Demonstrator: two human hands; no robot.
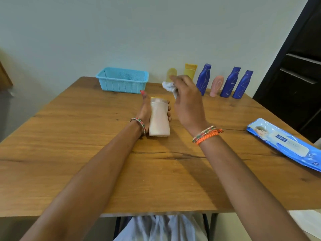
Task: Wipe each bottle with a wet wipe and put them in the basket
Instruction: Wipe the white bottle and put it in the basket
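Observation:
A pale pink bottle (159, 118) with a yellowish cap stands mid-table. My left hand (147, 110) grips it from the left, fingers wrapped round its far side. Just right of and above the bottle, my right hand (186, 100) holds a crumpled white wet wipe (169, 87) in its fingers. The light blue basket (122, 82) sits at the far edge of the table, left of the hands; I see nothing inside it. Along the far right stand three blue bottles (204, 79) (230, 82) (242, 84), a small pink bottle (216, 86), a yellow tube (190, 70) and a pale yellow bottle (171, 73).
A blue pack of wet wipes (284, 142) lies at the table's right edge. The wooden table (86, 153) stands against a pale wall. A dark door frame (295, 66) rises at the right. White cloth on my lap shows below the near edge.

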